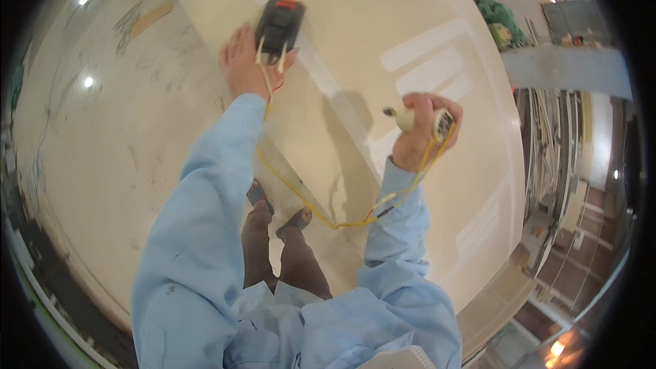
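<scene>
My left hand is closed around a black battery pack with a red part at its far end. Two pale connectors sit on the pack's near end, with wires running from them. On the right, my right hand grips a small cream cylindrical motor-like tool with a dark tip pointing left. Its back end is dark and open, and thin wires come out there. A yellow cable hangs in a loop between the two things, passing in front of my right sleeve. Both hands are above a large cream board.
The cream board carries whitish strips and patches. My feet stand near its edge on a scuffed floor. A wooden strip lies at the far left. Green cloth and stacked long pieces are beyond the board at right.
</scene>
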